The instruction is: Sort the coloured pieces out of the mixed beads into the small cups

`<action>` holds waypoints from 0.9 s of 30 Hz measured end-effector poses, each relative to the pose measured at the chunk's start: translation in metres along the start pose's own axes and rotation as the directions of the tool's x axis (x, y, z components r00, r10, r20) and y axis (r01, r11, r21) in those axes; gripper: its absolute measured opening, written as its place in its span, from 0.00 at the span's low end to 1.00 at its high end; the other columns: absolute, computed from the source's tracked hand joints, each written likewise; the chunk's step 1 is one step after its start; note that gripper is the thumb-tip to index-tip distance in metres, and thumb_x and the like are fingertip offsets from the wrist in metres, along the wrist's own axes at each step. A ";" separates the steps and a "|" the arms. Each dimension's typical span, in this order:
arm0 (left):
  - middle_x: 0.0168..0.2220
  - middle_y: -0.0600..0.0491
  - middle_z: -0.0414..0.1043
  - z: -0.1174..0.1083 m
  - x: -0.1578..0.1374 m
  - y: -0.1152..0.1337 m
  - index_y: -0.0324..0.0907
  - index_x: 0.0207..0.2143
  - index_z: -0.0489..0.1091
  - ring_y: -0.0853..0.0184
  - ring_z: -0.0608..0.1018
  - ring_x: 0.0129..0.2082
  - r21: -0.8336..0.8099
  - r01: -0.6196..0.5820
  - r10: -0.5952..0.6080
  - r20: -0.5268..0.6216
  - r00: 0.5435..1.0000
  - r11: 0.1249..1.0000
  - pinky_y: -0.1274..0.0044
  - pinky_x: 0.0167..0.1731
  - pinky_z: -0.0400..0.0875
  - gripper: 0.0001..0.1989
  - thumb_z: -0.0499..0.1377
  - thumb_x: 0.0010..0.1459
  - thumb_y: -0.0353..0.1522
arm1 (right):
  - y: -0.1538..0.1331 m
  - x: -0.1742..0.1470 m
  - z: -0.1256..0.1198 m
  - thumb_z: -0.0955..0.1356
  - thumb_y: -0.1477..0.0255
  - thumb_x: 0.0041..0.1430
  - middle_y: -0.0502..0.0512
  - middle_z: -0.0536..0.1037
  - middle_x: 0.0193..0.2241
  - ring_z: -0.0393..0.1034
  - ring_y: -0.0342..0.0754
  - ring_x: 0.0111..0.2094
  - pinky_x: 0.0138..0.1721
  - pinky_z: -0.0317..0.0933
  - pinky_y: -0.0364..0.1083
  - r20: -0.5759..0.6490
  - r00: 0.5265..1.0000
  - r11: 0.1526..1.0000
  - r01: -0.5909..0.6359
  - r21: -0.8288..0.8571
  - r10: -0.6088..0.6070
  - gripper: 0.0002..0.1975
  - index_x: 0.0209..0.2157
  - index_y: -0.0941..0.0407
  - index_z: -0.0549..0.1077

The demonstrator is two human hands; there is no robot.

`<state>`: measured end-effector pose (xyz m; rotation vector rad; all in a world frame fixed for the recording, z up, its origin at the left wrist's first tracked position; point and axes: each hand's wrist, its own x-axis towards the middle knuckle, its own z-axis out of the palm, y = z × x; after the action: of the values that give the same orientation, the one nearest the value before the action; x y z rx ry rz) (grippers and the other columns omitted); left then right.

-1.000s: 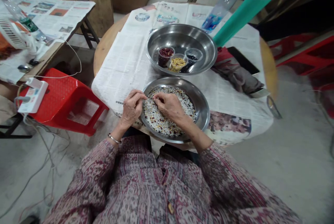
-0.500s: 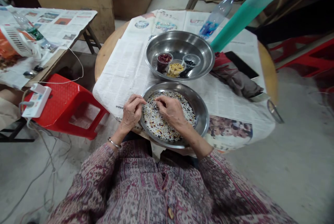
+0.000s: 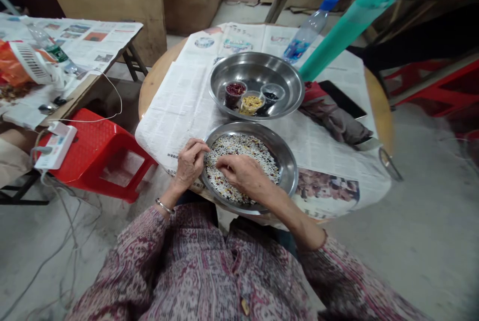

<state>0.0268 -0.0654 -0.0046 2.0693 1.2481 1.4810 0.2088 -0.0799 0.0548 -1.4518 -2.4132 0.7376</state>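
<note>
Near me stands a metal basin (image 3: 288,171) with a layer of mixed grains (image 3: 247,149) in it: white ones with black, yellow and dark red bits. My left hand (image 3: 190,162) is at the basin's left rim, its fingers curled together. Whatever it may hold is hidden. Over the grains, my right hand (image 3: 242,173) is closed in a pinch, fingertips pointing left; what is between them is too small to name. Behind is a larger metal basin (image 3: 277,64) holding clear cups of dark red beans (image 3: 235,89), yellow kernels (image 3: 251,103) and black grains (image 3: 272,94).
Newspaper (image 3: 168,106) covers the round table. A water bottle (image 3: 307,34), a green tube-shaped object (image 3: 348,34), a dark phone (image 3: 343,99) and a grey-red cloth bundle (image 3: 333,119) lie around the larger basin. A red stool (image 3: 97,146) with a power strip (image 3: 57,146) stands left.
My right hand has moved slightly down over the grains, and its fingers have drawn together. My left hand stays at the rim. The whole view has shifted slightly.
</note>
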 end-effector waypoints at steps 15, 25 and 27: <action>0.37 0.52 0.72 0.000 0.000 0.000 0.42 0.34 0.72 0.68 0.76 0.40 -0.013 -0.007 0.007 -0.005 1.000 1.000 0.73 0.43 0.73 0.12 0.53 0.62 0.19 | 0.009 -0.003 0.005 0.65 0.72 0.62 0.54 0.80 0.26 0.68 0.47 0.28 0.31 0.50 0.46 -0.013 0.998 0.987 -0.057 -0.149 0.055 0.10 0.33 0.52 0.80; 0.37 0.52 0.72 0.000 0.000 0.000 0.42 0.33 0.72 0.68 0.76 0.40 -0.001 0.015 -0.015 0.000 1.000 1.000 0.73 0.44 0.73 0.12 0.53 0.62 0.20 | 0.018 0.005 0.011 0.63 0.74 0.63 0.55 0.80 0.29 0.69 0.48 0.30 0.32 0.52 0.46 -0.188 0.982 0.983 -0.060 -0.171 0.027 0.10 0.35 0.54 0.77; 0.37 0.52 0.72 0.000 0.000 0.001 0.42 0.33 0.73 0.68 0.76 0.40 0.007 0.013 -0.013 0.000 1.000 1.000 0.74 0.44 0.73 0.13 0.53 0.62 0.19 | 0.015 0.005 0.012 0.62 0.77 0.62 0.56 0.80 0.33 0.71 0.49 0.34 0.35 0.56 0.46 -0.160 0.987 0.989 0.008 -0.148 -0.031 0.12 0.38 0.54 0.77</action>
<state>0.0271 -0.0658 -0.0042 2.0618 1.2652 1.4727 0.2128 -0.0732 0.0365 -1.4769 -2.3961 0.4262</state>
